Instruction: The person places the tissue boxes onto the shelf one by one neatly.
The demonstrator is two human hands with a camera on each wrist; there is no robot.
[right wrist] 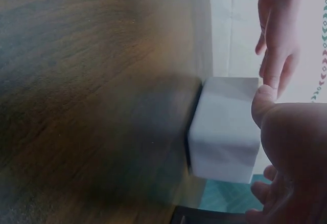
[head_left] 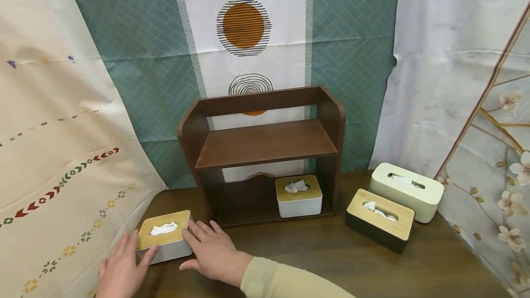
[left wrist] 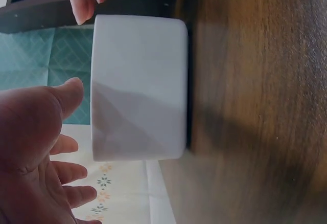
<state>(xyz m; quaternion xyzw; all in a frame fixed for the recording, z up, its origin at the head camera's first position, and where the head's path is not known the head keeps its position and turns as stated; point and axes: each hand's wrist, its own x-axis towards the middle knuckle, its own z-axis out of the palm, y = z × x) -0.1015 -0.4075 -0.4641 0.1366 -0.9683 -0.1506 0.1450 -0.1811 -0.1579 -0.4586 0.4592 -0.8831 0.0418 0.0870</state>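
Left hand (head_left: pixel 124 261) and right hand (head_left: pixel 217 249), fingers spread, flank the tissue box (head_left: pixel 167 237) at the surface's (head_left: pixel 319 245) near left, long axis seemingly left-right. Left wrist view: left hand just beside it. Right wrist view: contact unclear.

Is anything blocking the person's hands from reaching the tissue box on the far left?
Nothing visible is. The left hand and right hand are by opposite sides of the leftmost tissue box, with no object between. The brown shelf stands farther back, to the right.
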